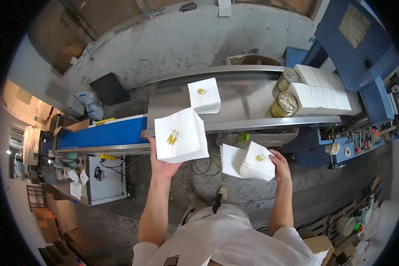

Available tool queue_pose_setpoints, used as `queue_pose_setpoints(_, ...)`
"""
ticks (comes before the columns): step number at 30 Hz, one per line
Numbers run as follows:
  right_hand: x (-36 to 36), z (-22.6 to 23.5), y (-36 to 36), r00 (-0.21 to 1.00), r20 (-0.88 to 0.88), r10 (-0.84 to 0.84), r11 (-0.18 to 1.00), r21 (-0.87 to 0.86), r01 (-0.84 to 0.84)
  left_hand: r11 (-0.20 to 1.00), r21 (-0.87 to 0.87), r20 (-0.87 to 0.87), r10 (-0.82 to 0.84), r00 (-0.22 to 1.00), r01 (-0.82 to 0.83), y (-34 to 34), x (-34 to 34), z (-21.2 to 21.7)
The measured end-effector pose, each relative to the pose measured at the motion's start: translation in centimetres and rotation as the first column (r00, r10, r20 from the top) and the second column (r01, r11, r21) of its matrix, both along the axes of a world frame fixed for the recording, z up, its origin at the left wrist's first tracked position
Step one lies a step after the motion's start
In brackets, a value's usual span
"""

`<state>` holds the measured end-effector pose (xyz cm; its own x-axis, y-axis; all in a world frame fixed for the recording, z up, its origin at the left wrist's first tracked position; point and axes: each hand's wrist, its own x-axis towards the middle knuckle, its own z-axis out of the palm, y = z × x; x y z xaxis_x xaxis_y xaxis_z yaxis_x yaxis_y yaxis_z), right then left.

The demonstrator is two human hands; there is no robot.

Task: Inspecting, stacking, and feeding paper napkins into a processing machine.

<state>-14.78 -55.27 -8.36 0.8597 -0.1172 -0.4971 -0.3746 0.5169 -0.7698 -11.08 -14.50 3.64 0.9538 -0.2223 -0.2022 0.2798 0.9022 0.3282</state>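
My left hand [165,168] supports a thick stack of white paper napkins [184,126] with a gold print, its palm and fingers beneath and the thumb at the left side. On the right, my right hand [281,166] grips a second napkin stack [258,163] by its right edge. That stack is fanned apart, its left part spread away from the printed part. Both stacks are held in the air on my side of a steel table [166,99]. Another printed napkin stack [205,94] rests on the tabletop, just beyond the left-hand one.
A blue conveyor belt [104,133] adjoins the table's left end. Long rows of white napkins [326,99] lie at its right end beside two gold film-wrapped cylinders [284,105]. Blue machinery [357,40] stands far right. Cables [206,165] coil on the floor below.
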Motion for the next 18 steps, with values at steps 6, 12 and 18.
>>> queue_pose_setpoints(6,5.6,-15.0,-7.8,0.964,-0.101,-0.245,0.94,0.218,0.262,0.996,0.084,-0.018,-0.014,1.0,0.015,-3.1,0.7,0.3)
queue_pose_setpoints(12,15.9,-15.8,-9.8,0.923,-0.001,-0.386,0.92,0.08,0.385,0.998,0.04,0.012,-0.055,0.998,0.055,-4.2,0.9,0.5)
queue_pose_setpoints(18,12.4,-18.6,-6.1,0.97,0.233,-0.072,0.499,-0.833,0.237,0.998,0.043,-0.003,-0.051,0.999,0.051,-4.3,-0.1,1.2)
